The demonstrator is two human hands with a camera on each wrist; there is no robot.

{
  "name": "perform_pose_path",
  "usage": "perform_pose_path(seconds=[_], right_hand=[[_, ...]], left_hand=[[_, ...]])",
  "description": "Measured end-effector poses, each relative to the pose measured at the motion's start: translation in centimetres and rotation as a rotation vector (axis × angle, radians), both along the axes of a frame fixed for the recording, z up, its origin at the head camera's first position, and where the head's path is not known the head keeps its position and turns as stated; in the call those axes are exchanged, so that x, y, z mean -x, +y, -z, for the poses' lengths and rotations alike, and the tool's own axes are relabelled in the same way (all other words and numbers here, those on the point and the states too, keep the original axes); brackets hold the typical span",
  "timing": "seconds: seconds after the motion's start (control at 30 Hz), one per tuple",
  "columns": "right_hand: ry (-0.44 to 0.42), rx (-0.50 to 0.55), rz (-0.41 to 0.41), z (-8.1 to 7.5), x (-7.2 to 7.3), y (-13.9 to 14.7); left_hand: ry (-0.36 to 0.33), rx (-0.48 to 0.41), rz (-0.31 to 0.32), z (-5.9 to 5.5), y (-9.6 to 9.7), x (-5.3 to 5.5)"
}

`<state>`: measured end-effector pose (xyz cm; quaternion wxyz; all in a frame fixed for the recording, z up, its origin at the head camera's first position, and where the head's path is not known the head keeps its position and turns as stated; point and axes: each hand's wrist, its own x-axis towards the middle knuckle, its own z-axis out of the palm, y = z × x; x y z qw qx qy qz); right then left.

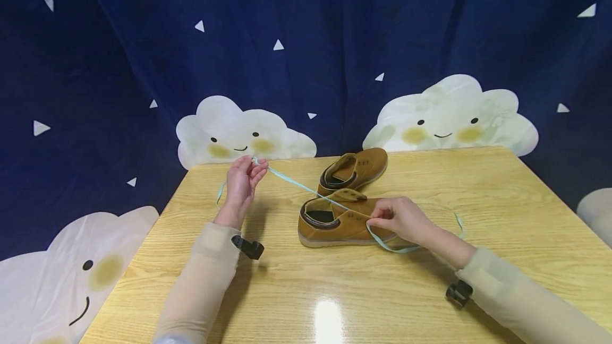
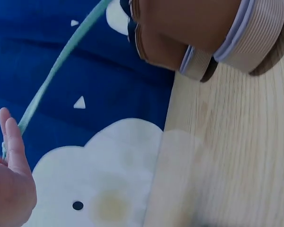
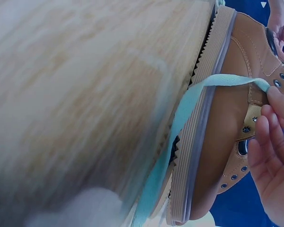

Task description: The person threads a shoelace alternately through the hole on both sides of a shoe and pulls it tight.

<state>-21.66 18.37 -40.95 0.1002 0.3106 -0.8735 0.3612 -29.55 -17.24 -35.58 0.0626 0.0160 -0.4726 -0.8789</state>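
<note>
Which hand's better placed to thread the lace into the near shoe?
Likely the right hand: it pinches the lace close to the eyelets of the near shoe, while the left hand holds it much farther away.

I see a dark blue cloth with smiling white clouds behind my wooden worktop, where bright light shines.

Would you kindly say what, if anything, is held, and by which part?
The lace, partway along: the left hand and right hand each hold it.
</note>
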Motion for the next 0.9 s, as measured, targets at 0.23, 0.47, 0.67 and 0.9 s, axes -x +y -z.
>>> perform_pose_path(seconds=[0.23, 0.47, 0.67, 0.9], right_hand=[[-0.041, -0.022, 0.02, -0.1, 0.1, 0.1], [-0.103, -0.019, 0.059, -1.1, 0.7, 0.5], [-0.051, -0.013, 0.151, -1.8, 2.3, 0.6], [-0.125, -0.031, 0.171, -1.1, 3.9, 0.4]], left_hand=[[0.042, 0.123, 0.121, -0.6, 2.4, -0.8], [0.089, 0.287, 0.237, -1.1, 5.9, -2.7], [0.178, 0.475, 0.342, -0.7, 9.2, -3.6], [0.261, 0.75, 0.354, 1.3, 12.0, -3.7]])
